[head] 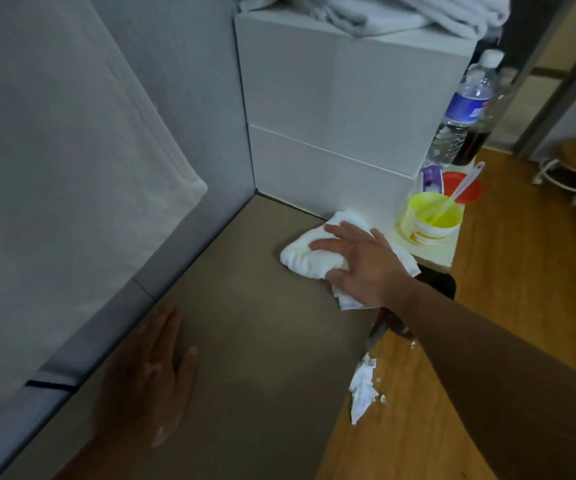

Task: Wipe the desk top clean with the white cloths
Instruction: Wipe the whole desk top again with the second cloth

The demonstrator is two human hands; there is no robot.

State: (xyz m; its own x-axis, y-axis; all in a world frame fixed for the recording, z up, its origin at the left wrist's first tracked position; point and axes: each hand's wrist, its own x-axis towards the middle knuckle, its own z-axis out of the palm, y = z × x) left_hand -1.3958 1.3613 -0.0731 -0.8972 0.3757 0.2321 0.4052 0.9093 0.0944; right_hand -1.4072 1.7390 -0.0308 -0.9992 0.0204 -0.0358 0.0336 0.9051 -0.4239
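A bunched white cloth (pixel 305 254) lies on the brown desk top (pixel 255 341), near its far right corner and close to the white boxes. My right hand (pixel 356 265) presses down on the cloth, fingers spread over it and thumb tucked at its near edge. My left hand (pixel 148 379) rests flat on the desk near the grey partition, fingers straight, holding nothing. More white cloths (pixel 376 12) are piled on top of the boxes.
Two stacked white boxes (pixel 331 109) stand at the desk's far end. Right of them are a yellow tub with a spoon (pixel 430 220), a red lid (pixel 461 187), a water bottle (pixel 459 116). A grey partition (pixel 182 133) walls the left. Torn tissue (pixel 362 386) lies on the wooden floor.
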